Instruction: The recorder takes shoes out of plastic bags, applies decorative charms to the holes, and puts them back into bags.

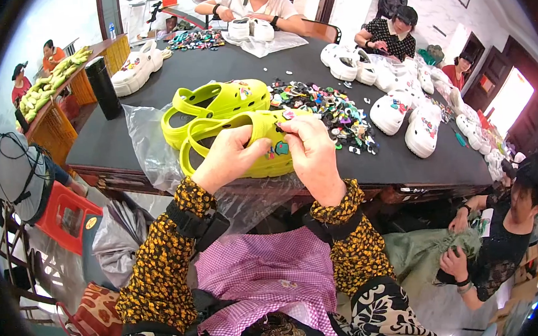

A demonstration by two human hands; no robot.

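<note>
A pair of lime-green clogs lies side by side at the near table edge. My left hand (233, 153) grips the near clog (261, 167), its fingers reaching into the foot opening and its thumb on the outside. On the front of that clog, my right hand (313, 152) pinches a small dark shoe charm, mostly covered by the fingertips. A teal charm and a pink one sit on the shoe close by. Just behind rests the far clog (230, 103), which also carries charms. Right beside the pair spreads a pile of mixed charms (333, 110).
Clear plastic wrap (148, 142) lies under the clogs and hangs over the edge. A black cylinder (102, 89) and a white clog (137, 71) stand at left. Several white clogs (423, 129) line the right side. People sit around the black table (211, 56).
</note>
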